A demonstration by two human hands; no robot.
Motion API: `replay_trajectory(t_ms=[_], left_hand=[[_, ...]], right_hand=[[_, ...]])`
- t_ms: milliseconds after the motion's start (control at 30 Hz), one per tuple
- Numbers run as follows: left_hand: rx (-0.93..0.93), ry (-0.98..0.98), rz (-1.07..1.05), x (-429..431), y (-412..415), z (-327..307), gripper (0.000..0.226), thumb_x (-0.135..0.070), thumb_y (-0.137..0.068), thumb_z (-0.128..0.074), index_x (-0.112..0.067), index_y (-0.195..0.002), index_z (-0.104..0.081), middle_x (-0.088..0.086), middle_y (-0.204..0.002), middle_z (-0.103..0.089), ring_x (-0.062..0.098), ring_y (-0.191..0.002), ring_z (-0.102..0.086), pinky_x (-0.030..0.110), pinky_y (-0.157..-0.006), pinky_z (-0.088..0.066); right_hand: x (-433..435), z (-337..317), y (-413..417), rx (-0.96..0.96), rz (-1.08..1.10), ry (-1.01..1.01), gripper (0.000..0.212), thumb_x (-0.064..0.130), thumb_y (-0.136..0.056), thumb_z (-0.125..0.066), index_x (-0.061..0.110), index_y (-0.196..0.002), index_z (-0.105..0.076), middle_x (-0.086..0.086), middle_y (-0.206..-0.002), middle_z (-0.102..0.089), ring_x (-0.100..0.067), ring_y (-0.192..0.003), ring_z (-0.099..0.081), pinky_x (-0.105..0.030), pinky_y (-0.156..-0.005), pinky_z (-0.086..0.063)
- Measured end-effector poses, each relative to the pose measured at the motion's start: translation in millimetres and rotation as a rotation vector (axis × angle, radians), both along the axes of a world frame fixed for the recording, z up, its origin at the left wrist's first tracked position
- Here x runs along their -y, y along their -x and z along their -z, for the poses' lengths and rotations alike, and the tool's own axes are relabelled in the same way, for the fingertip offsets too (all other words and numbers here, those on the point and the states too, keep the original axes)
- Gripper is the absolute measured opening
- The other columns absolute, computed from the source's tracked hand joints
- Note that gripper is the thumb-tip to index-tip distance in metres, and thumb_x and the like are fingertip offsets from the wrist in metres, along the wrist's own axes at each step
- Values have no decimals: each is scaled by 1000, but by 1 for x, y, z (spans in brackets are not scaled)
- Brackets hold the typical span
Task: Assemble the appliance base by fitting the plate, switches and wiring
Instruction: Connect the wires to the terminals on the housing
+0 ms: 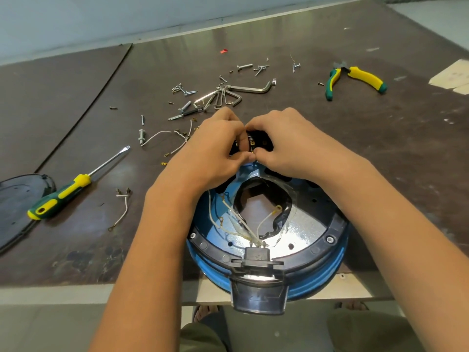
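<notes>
— Where is the round blue appliance base with the black rim [317, 278]?

— On the dark brown surface [76, 97], at its near edge and open side up, with thin white wires [215, 219] looping inside it.

— And the hands?

— Both are at the far rim of the base. The left hand [213, 151] and right hand [289, 143] meet over a small black switch block with brass terminals [258, 139].

— How do the fingers lie?

— They are curled in tight. The left fingers [241, 141] and the right thumb pinch the block from either side, tips touching. I can't tell which terminal they hold.

— Anything else nearby?

— A green-and-yellow flat screwdriver [68, 191] lies left of the base. Silver hex keys [228, 94] and loose screws are just beyond the hands, and green-and-yellow pliers [355, 77] lie far right.
</notes>
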State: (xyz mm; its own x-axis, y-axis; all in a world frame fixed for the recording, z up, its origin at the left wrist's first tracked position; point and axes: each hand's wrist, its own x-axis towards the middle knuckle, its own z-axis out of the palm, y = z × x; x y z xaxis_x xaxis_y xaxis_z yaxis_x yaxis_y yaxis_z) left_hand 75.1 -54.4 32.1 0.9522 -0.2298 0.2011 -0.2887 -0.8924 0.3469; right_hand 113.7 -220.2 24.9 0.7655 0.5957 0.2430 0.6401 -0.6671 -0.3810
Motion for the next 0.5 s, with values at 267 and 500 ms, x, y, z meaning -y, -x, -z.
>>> replay_trajectory(t_ms=[267,500], left_hand=[[-19,5,-13,1,-1,-1,30,-26,-82,-79,-13,-95,-55,0,-104,-48,21,-92,-47,36,-80,-41],[-13,50,6,-1,-1,3,39,-23,-82,-78,-14,-108,-50,0,-106,-55,20,-94,-50,30,-74,-34]], right_hand=[[0,1,-4,40,-31,29,24,25,-89,-64,22,-113,-67,4,-85,-49,-18,-83,-43,-32,-69,-40],[-1,1,-5,54,-37,60,31,24,-90,-62,22,-121,-65,0,-89,-52,-29,-98,-56,-32,-71,-39]])
